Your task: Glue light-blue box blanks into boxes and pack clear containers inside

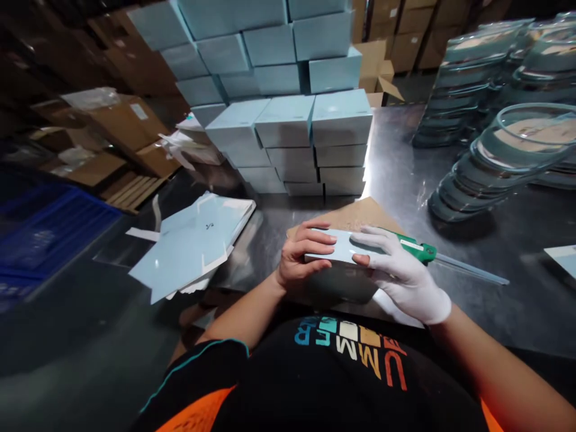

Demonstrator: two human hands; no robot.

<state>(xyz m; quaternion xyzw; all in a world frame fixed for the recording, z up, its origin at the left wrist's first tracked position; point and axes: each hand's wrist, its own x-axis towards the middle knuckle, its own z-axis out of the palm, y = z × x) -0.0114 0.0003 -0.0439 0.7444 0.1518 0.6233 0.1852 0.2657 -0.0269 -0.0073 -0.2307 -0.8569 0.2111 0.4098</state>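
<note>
Between my hands is a light blue box (342, 246), close to the table's front edge. My bare left hand (310, 251) wraps round its left end, fingers on the top and thumb at the near edge. On the right end rests my right hand (400, 270) in a white glove with the thumb tip bare, its fingers pressed on the box from the other side. Just behind the right hand lies a green glue gun (416, 249) with a long clear glue stick coming out of it. A brown cardboard sheet (366, 213) lies under the box and glue gun.
Light blue boxes (288, 126) are stacked high at the back of the metal table (396, 156). Flat light blue sheets (198, 237) lie in a pile at left. Stacked glass dishes (477, 174) stand at right. Blue crates (49, 228) and cartons (121, 120) are beyond the table.
</note>
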